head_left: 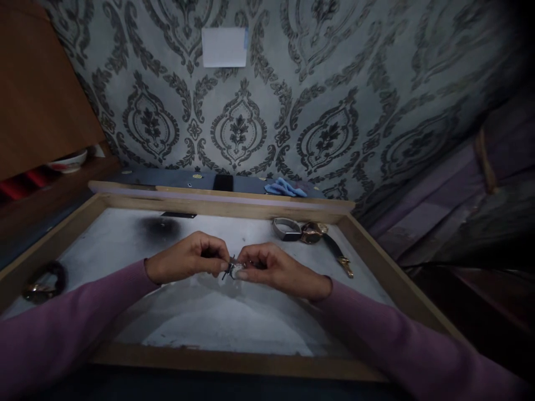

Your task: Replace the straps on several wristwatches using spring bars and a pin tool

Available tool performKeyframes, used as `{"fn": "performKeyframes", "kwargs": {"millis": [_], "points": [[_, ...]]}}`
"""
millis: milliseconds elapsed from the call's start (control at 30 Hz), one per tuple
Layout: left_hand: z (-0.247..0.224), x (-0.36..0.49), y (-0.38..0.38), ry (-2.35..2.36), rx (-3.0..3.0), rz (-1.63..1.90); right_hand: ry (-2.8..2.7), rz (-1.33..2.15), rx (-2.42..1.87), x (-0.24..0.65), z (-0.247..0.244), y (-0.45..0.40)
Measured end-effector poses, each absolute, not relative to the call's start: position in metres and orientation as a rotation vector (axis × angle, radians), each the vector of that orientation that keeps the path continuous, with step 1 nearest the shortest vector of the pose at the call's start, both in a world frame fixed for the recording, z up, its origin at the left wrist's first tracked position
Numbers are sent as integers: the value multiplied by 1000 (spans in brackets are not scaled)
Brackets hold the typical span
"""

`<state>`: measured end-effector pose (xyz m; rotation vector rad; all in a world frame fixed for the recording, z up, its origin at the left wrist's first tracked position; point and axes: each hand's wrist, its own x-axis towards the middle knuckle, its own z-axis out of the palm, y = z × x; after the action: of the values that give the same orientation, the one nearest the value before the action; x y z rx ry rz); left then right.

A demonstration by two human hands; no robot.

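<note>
Near the middle of the shallow wooden-framed tray (234,365), a small silver wristwatch (237,270) is held just above the white base. My left hand (192,259) pinches its left side, thumb and index finger closed by a dark, thin part. On the other side, my right hand (276,270) grips the watch case, with the thumb against its pale face. Curled fingers hide much of the strap or bracelet, and the fine parts between the fingertips are too small to make out.
A grey-banded watch (286,229), a brown-gold watch (311,233) and a black-strapped watch (336,252) lie at the tray's back right. Another dark watch (44,283) is at the left. Behind the rim are a blue cloth (286,187) and a black flat object (223,182).
</note>
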<state>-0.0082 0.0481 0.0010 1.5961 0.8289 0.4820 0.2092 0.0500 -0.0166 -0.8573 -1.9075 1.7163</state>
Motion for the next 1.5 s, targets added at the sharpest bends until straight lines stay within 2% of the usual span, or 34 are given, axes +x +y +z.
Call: {"fn": "performKeyframes", "kwargs": {"millis": [733,1067,1500], "points": [[-7,-6,49,859,1420,595,-1841,1435,-926,204,-11,43],[-7,-4,43,886,1316,640,-1730,1563,-961,204,-6,43],[-1,-7,49,954,1391,698,-1773,1384,-867,208,-14,43]]}}
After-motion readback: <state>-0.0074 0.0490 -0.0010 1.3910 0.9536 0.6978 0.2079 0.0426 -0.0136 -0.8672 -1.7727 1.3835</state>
